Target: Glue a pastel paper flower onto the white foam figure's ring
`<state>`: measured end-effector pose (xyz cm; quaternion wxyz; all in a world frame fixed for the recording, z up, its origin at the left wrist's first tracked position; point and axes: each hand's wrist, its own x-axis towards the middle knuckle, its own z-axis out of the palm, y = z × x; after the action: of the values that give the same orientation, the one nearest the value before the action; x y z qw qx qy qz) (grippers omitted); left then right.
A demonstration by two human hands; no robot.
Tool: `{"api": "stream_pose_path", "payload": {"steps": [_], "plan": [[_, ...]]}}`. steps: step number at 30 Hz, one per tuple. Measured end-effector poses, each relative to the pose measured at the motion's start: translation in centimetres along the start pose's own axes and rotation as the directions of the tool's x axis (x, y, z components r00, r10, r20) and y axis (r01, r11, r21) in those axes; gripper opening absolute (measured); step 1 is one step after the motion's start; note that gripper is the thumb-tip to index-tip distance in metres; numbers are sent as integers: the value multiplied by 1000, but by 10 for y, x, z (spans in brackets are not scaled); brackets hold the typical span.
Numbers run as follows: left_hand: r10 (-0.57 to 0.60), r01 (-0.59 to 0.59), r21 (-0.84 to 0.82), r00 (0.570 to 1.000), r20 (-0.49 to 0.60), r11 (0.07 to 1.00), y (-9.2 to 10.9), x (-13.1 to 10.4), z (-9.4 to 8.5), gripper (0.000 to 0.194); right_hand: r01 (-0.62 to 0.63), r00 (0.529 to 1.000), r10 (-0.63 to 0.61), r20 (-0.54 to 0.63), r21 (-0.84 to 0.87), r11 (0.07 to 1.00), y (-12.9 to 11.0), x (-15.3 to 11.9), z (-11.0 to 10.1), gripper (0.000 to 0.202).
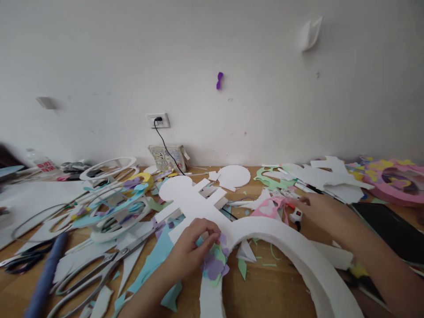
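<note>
My left hand (194, 245) has its fingers pinched together at the left side of a large white ring (308, 256). Purple and green paper pieces (215, 265) lie on the ring just under these fingertips; what the pinch holds is too small to name. A flat white cut-out (198, 203) adjoins the ring's upper left. My right hand (306, 207) reaches in from the right, over scraps beside a white switch with a red button (296, 215). Its fingertips are bent down by a pink paper piece (270, 207), and whatever is between them is hidden.
Large scissors (112, 260), dark-handled scissors (29, 256) and a blue roll (48, 276) lie left. White and blue rings (115, 212) are stacked behind them. A dark phone-like slab (392, 227) and pink ring (394, 181) are right. A pouch (168, 157) stands near the wall socket (158, 120).
</note>
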<state>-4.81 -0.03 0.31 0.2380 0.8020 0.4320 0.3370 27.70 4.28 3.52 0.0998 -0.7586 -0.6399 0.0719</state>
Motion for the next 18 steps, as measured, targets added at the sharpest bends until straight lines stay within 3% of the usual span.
{"api": "stream_pose_path", "payload": {"steps": [3,6,9,14,18], "plan": [[86,-85,20,996,-22,996,-3,-1,3,17,258,950,-304,77,359,897,-45,-40,-9,24],[148,-146,58,988,-30,988,-4,-2,6,15,410,877,-476,70,408,816,-83,-67,-1,12],[149,-147,103,989,-16,984,-3,-2,8,15,476,829,-556,54,453,754,-103,-72,10,15],[68,-68,127,998,8,990,2,-3,9,18,561,754,-656,38,483,673,-114,-62,14,7],[2,-2,118,1000,4,993,3,-4,11,18,527,766,-640,66,506,683,-118,-59,17,7]]}}
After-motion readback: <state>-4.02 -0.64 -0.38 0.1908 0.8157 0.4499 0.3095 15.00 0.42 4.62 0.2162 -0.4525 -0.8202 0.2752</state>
